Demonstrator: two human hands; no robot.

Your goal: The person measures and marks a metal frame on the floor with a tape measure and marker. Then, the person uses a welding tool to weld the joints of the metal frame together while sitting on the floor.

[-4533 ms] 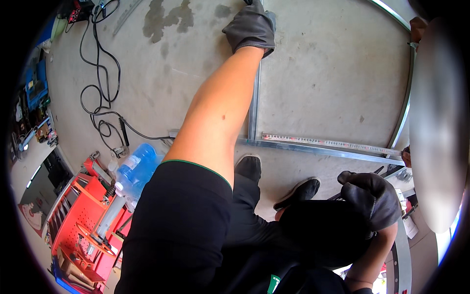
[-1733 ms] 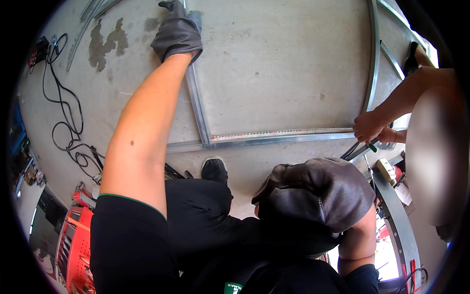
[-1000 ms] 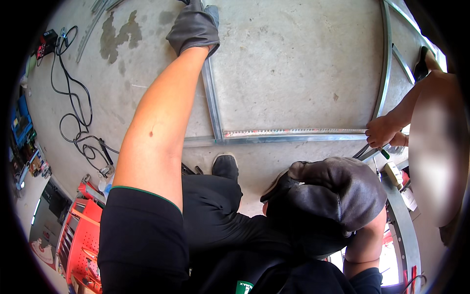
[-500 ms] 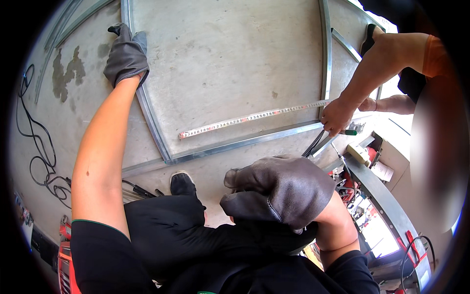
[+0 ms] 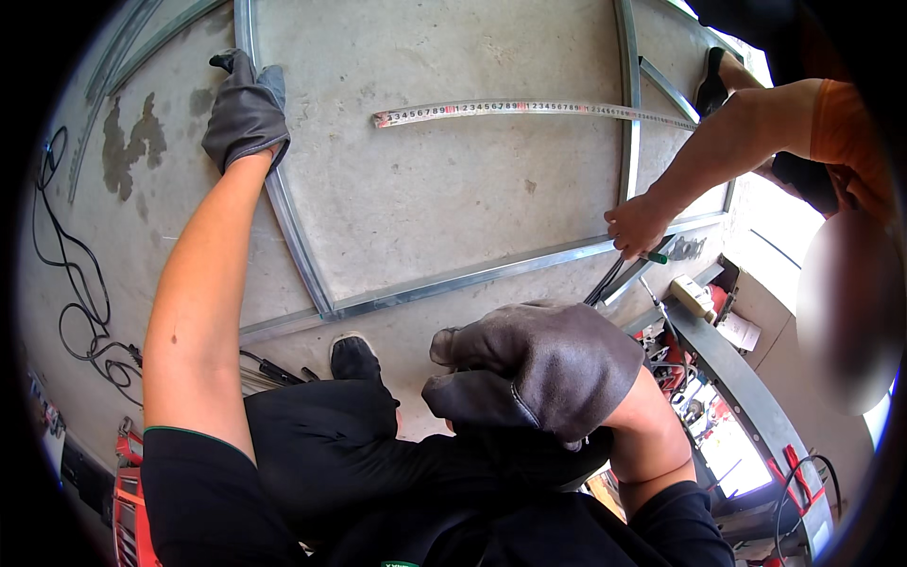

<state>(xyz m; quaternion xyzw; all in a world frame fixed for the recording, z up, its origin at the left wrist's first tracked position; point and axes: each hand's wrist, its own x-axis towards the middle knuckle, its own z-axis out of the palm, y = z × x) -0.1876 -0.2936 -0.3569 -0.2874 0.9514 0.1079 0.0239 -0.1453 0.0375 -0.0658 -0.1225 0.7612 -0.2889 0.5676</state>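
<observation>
- Left hand (image 5: 246, 111), gloved grey, fingers pressed flat on thin silvery metal frame (image 5: 300, 255) lying on concrete floor (image 5: 444, 208).
- Right hand (image 5: 539, 369), gloved, fingers curled shut, apparently empty.
- Pale tape measure (image 5: 529, 109) stretched across frame.

The tape measure (image 5: 529, 110) now lies apart from the lower metal channel (image 5: 472, 277), farther up the concrete slab than before. The co-worker's bare hand (image 5: 635, 225) now reaches down onto that channel, away from the tape.
</observation>
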